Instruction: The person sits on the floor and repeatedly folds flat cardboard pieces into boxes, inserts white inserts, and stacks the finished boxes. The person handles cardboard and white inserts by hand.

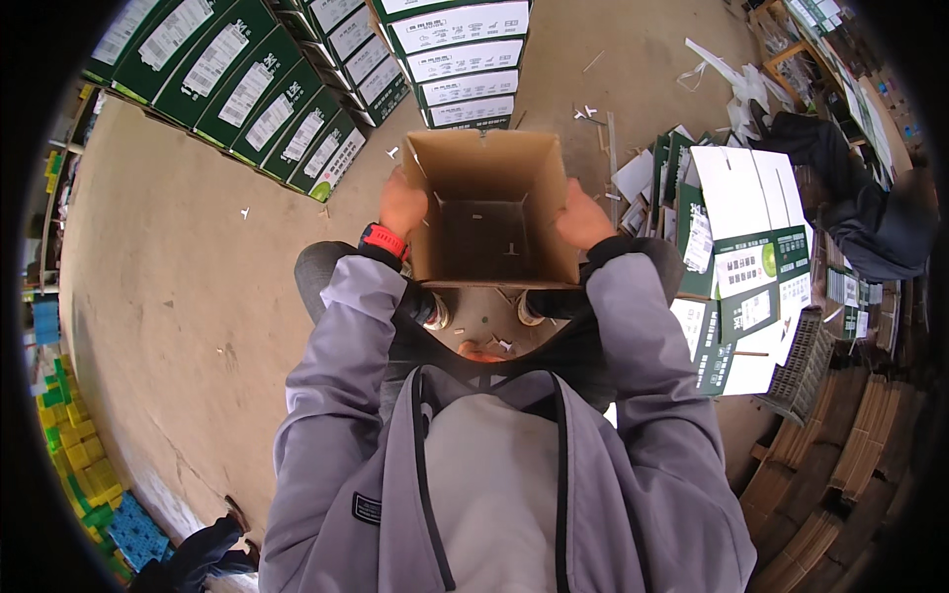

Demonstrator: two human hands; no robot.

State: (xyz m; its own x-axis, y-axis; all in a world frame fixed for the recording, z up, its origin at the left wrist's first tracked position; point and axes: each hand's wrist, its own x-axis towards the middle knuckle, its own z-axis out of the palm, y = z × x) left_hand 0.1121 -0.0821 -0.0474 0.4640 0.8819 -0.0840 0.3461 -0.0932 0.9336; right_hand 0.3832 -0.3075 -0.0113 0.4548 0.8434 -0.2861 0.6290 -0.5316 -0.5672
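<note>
Between my knees I hold a brown cardboard box with its top open toward me. My left hand, with a red watch at the wrist, is closed on the box's left wall. On the opposite wall my right hand grips the right edge, its thumb side against the cardboard. Small white scraps show within the dark lower part of the box. Whether they lie on a bottom panel or on the floor beyond, I cannot tell.
Stacked green-and-white cartons stand ahead, with a row of more cartons at the far left. Flattened cartons are piled at my right, near a person in dark clothes. Bundled brown cardboard lies lower right. Another person's leg shows lower left.
</note>
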